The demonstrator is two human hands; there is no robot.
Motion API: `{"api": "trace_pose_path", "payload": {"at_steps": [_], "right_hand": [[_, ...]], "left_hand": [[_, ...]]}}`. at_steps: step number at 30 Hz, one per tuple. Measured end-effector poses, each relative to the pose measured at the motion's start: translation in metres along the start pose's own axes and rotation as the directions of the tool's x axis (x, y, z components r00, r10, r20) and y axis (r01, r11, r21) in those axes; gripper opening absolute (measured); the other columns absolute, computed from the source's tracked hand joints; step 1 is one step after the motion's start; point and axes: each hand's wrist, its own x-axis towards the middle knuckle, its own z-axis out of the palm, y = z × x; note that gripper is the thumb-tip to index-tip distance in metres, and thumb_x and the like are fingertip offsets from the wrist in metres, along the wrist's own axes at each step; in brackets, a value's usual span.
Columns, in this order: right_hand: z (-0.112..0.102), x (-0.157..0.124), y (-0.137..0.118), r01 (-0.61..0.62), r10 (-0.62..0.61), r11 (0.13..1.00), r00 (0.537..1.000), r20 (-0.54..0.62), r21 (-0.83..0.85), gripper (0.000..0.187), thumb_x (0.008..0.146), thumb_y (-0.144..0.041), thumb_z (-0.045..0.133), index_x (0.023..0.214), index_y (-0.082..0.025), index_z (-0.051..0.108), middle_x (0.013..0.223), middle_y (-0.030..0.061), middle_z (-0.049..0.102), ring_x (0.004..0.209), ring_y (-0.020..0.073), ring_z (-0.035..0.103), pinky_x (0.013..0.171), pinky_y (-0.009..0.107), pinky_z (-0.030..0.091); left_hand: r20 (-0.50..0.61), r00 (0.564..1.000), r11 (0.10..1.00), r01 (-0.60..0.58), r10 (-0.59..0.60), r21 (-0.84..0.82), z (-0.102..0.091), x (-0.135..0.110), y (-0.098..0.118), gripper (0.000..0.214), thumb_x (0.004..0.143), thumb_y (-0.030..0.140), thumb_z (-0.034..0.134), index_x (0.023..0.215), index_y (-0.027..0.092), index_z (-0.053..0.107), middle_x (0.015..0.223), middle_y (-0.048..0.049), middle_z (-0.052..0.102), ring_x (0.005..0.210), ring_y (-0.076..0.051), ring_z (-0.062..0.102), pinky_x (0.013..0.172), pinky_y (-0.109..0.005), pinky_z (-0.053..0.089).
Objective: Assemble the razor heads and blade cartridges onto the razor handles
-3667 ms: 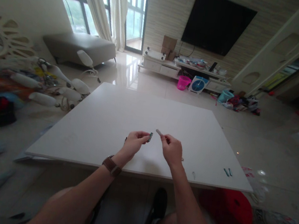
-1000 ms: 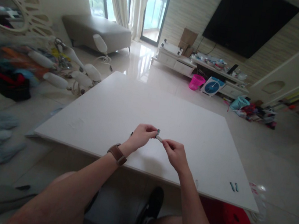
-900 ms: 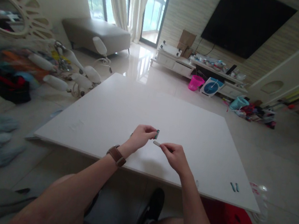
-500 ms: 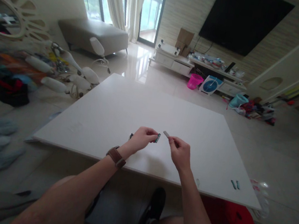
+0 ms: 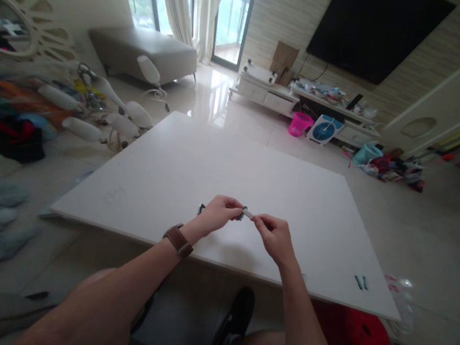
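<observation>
Left hand (image 5: 221,210), pinching one green piece (image 5: 241,217), and right hand (image 5: 275,237), pinching one grey stick (image 5: 248,214), are meeting above the table (image 5: 240,162) toward its near edge, handling seemingly unfinished, while two green strips (image 5: 359,282) are lying, done or waiting being unclear, by the near right corner.

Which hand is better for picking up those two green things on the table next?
Probably the right hand: it's closer to the green things lying on the table. It's holding a pale stick, though.
</observation>
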Motion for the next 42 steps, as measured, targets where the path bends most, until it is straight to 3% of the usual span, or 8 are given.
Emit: {"api": "trace_pose_path", "payload": {"at_steps": [6,12,17,19,22,28,32,42], "right_hand": [[0.001,0.002,0.001,-0.037,0.031,0.999,0.986,-0.161,-0.03,0.037,0.092,-0.047,0.059,0.079,-0.016,0.073,0.059,-0.0011,0.052,0.057,0.0128,0.043,0.054,0.026,0.03],[0.005,0.002,0.004,-0.026,0.026,1.0,1.0,-0.001,0.013,0.04,0.092,-0.05,0.057,0.079,-0.017,0.074,0.056,-0.0023,0.047,0.054,0.0128,0.04,0.051,0.027,0.027],[0.015,0.01,0.015,-0.132,0.169,0.979,0.953,-0.252,0.156,0.042,0.089,-0.055,0.058,0.079,-0.016,0.071,0.054,-0.0028,0.045,0.051,0.0121,0.038,0.048,0.026,0.027],[0.023,0.013,0.014,-0.172,0.291,0.889,0.928,-0.232,0.425,0.042,0.086,-0.057,0.06,0.082,-0.016,0.069,0.054,-0.0041,0.043,0.047,0.0104,0.034,0.043,0.024,0.023],[0.038,0.014,0.002,-0.205,0.407,0.603,0.91,-0.076,0.771,0.04,0.081,-0.056,0.064,0.083,-0.016,0.067,0.053,-0.0054,0.043,0.042,0.0073,0.029,0.039,0.021,0.018],[0.055,0.008,-0.023,-0.181,0.514,0.256,0.858,0.025,0.95,0.034,0.07,-0.047,0.073,0.072,-0.015,0.063,0.05,-0.0076,0.039,0.037,0.003,0.026,0.034,0.016,0.018],[0.06,0.003,-0.024,-0.165,0.513,0.143,0.856,0.069,0.976,0.029,0.067,-0.041,0.074,0.068,-0.016,0.061,0.049,-0.0085,0.038,0.035,0.003,0.027,0.032,0.016,0.017],[0.079,0.02,-0.018,-0.157,0.568,0.038,0.816,0.108,0.987,0.013,0.066,-0.023,0.067,0.066,-0.016,0.057,0.045,-0.0086,0.042,0.032,0.0032,0.027,0.03,0.015,0.016]], "left_hand": [[-0.002,1.0,1.0,0.01,-0.01,0.024,0.0,-0.001,0.0,0.015,0.072,0.024,0.064,0.077,0.014,0.075,0.067,-0.0039,0.068,0.065,-0.014,0.057,0.064,-0.027,0.043],[0.001,1.0,1.0,0.002,-0.002,-0.029,0.001,-0.001,0.0,0.013,0.071,0.023,0.064,0.075,0.014,0.074,0.065,-0.0027,0.067,0.064,-0.013,0.055,0.063,-0.027,0.041],[-0.016,0.998,0.997,0.054,-0.055,-0.049,0.004,-0.002,0.001,0.012,0.07,0.021,0.065,0.074,0.013,0.074,0.064,-0.0029,0.066,0.062,-0.013,0.055,0.063,-0.027,0.042],[-0.013,0.998,0.993,0.063,-0.064,-0.097,0.008,-0.003,-0.001,0.012,0.07,0.023,0.068,0.075,0.013,0.073,0.064,-0.0036,0.066,0.062,-0.013,0.055,0.063,-0.027,0.042],[0.025,0.998,0.968,0.065,-0.061,-0.242,0.018,-0.005,-0.007,0.019,0.07,0.03,0.074,0.079,0.013,0.073,0.071,-0.0054,0.069,0.066,-0.014,0.059,0.068,-0.028,0.045],[0.057,0.998,0.915,0.048,-0.027,-0.4,0.033,-0.013,-0.012,0.026,0.067,0.034,0.079,0.078,0.012,0.072,0.075,-0.0084,0.071,0.065,-0.016,0.064,0.072,-0.032,0.05],[0.051,0.998,0.898,0.042,-0.022,-0.438,0.035,-0.019,-0.013,0.022,0.068,0.03,0.077,0.075,0.011,0.072,0.071,-0.0078,0.071,0.058,-0.015,0.064,0.067,-0.031,0.052],[0.002,0.994,0.887,0.101,-0.112,-0.451,0.029,-0.006,-0.015,0.021,0.064,0.023,0.078,0.077,0.008,0.07,0.064,-0.0068,0.07,0.053,-0.015,0.064,0.057,-0.026,0.051]]}}
